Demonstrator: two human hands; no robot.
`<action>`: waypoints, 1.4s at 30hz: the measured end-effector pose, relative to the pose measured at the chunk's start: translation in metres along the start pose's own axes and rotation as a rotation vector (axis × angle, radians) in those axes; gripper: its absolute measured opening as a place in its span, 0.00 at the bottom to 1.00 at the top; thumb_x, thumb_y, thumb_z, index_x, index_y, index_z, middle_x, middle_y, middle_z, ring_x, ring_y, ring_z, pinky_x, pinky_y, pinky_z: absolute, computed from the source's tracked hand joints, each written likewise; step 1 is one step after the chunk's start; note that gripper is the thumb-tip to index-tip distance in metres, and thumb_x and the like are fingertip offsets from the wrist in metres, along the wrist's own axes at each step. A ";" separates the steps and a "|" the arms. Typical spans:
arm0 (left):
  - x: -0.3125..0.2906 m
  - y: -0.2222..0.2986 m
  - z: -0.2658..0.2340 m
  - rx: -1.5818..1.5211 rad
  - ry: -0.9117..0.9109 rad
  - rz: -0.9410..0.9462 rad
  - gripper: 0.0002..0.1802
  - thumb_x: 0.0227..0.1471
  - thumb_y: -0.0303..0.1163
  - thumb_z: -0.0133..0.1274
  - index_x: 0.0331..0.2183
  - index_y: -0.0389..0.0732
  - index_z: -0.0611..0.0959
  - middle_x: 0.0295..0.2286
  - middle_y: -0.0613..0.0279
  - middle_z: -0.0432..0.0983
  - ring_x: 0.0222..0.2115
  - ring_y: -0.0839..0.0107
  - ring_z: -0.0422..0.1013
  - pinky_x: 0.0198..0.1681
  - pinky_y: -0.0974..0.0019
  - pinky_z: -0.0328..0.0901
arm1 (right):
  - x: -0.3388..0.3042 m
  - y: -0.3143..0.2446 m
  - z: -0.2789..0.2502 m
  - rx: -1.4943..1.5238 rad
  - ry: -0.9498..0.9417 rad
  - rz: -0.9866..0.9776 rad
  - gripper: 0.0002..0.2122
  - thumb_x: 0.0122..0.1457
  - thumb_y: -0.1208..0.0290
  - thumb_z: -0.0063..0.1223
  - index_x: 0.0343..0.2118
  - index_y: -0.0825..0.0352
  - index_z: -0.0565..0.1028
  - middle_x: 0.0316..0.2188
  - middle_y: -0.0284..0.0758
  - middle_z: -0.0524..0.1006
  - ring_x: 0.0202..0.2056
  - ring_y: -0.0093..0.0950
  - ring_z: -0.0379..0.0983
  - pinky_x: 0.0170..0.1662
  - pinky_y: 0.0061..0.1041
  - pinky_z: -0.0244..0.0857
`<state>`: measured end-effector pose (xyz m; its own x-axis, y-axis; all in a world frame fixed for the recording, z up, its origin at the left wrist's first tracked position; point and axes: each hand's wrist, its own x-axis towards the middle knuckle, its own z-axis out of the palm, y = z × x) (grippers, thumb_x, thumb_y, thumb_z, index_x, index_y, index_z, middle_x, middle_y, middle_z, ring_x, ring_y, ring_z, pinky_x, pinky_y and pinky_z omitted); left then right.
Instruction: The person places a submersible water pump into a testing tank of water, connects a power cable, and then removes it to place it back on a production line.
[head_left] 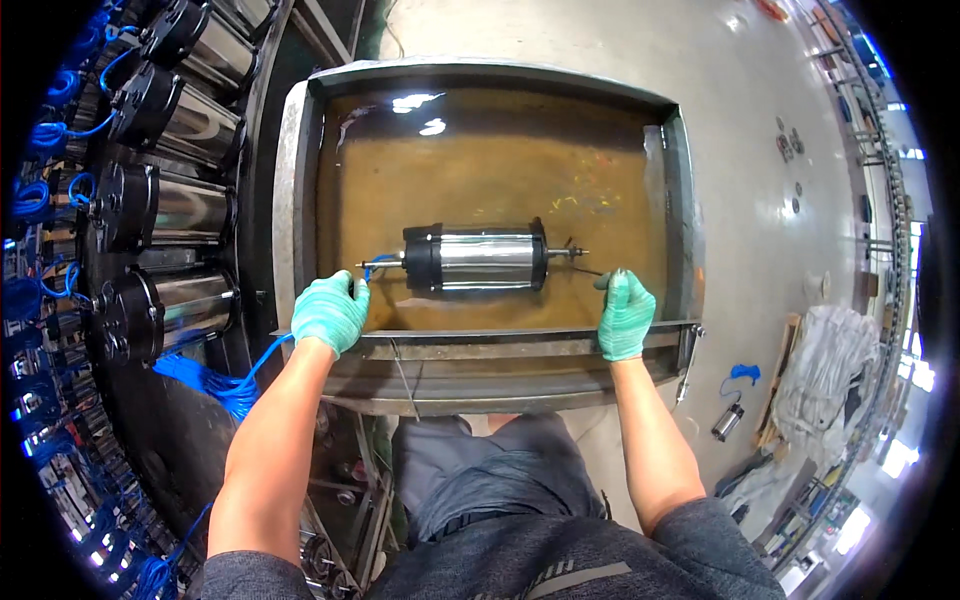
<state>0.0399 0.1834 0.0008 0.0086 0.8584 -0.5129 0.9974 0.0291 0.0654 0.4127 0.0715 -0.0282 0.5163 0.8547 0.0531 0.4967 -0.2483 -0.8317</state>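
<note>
Motor [487, 262] already sits in tank [288, 200], between left hand [330, 314] (hold unclear) and right hand [627, 312], clenched on rod [590, 271]; immersion unconfirmed.

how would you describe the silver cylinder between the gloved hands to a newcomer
Start with the large rectangular grey metal tank at upper middle. Within its outline, between the green-gloved left hand and green-gloved right hand, is a shiny silver cylinder with black ends. Unlike the silver-and-black cylinders rowed at left, it lies alone, thin metal rods projecting from both ends.
</note>
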 end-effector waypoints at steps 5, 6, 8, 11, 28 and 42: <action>-0.005 -0.004 0.006 -0.053 0.059 0.029 0.19 0.60 0.47 0.49 0.32 0.39 0.81 0.31 0.42 0.80 0.36 0.42 0.76 0.41 0.45 0.70 | -0.002 0.004 -0.001 -0.078 -0.033 0.016 0.18 0.67 0.59 0.47 0.25 0.69 0.75 0.18 0.43 0.72 0.21 0.29 0.67 0.29 0.32 0.62; -0.003 -0.006 0.010 -0.018 0.055 0.020 0.22 0.61 0.49 0.48 0.32 0.39 0.81 0.32 0.40 0.80 0.36 0.41 0.76 0.43 0.44 0.70 | -0.001 0.011 0.000 -0.135 -0.021 -0.018 0.17 0.66 0.61 0.48 0.25 0.69 0.74 0.18 0.45 0.69 0.20 0.31 0.66 0.27 0.33 0.60; -0.005 0.004 -0.004 0.037 0.001 0.004 0.24 0.60 0.50 0.45 0.34 0.38 0.83 0.34 0.40 0.81 0.38 0.44 0.78 0.46 0.47 0.71 | 0.000 0.001 -0.004 -0.094 0.010 -0.065 0.14 0.64 0.66 0.48 0.23 0.69 0.68 0.17 0.50 0.62 0.18 0.40 0.56 0.24 0.38 0.54; -0.011 0.010 -0.020 -0.017 -0.049 -0.018 0.25 0.59 0.51 0.44 0.36 0.40 0.85 0.37 0.42 0.81 0.41 0.45 0.78 0.49 0.48 0.70 | -0.001 0.010 -0.005 -0.068 0.058 -0.078 0.19 0.65 0.64 0.48 0.19 0.68 0.61 0.16 0.46 0.53 0.17 0.33 0.48 0.21 0.37 0.48; -0.004 -0.005 -0.001 -0.035 -0.037 0.013 0.24 0.60 0.51 0.45 0.35 0.42 0.85 0.33 0.45 0.82 0.38 0.47 0.78 0.44 0.49 0.71 | -0.001 0.011 0.003 0.010 0.020 -0.050 0.23 0.67 0.54 0.49 0.23 0.71 0.76 0.13 0.43 0.69 0.17 0.30 0.65 0.24 0.36 0.59; -0.007 0.003 -0.009 0.061 0.032 0.057 0.26 0.61 0.51 0.44 0.36 0.39 0.85 0.35 0.41 0.82 0.39 0.45 0.78 0.47 0.48 0.72 | 0.003 0.005 0.001 -0.087 0.046 -0.100 0.16 0.64 0.65 0.50 0.22 0.69 0.67 0.17 0.48 0.62 0.18 0.40 0.55 0.24 0.37 0.54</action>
<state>0.0419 0.1823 0.0122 0.0645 0.8736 -0.4823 0.9979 -0.0512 0.0409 0.4162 0.0736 -0.0328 0.4921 0.8556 0.1602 0.6047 -0.2037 -0.7700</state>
